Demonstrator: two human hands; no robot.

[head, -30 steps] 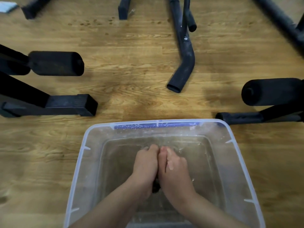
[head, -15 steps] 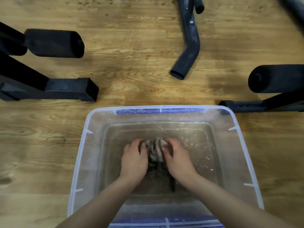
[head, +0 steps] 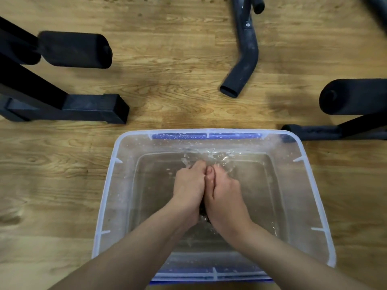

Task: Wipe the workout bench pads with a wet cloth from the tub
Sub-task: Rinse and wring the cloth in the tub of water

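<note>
A clear plastic tub [head: 109, 185] with blue handles stands on the wooden floor and holds water. Both of my hands are down in it, pressed side by side. My left hand [head: 188, 185] and my right hand [head: 224, 191] squeeze a dark wet cloth [head: 204, 212] between them; only a small dark strip of it shows between the wrists and past the fingertips. Water splashes just beyond my fingers. Two black foam roller pads belong to the benches: one [head: 75, 50] at the upper left, one [head: 354, 97] at the right edge.
Black bench frame legs flank the tub: a square foot [head: 94, 108] to the left and a round foot bar [head: 314, 131] touching the tub's far right corner. A bent black tube [head: 245, 59] lies on the floor beyond the tub.
Half a second ago my hands were apart with the bunched cloth showing between them. Now they have closed together over it, and water splashes at the fingertips.
</note>
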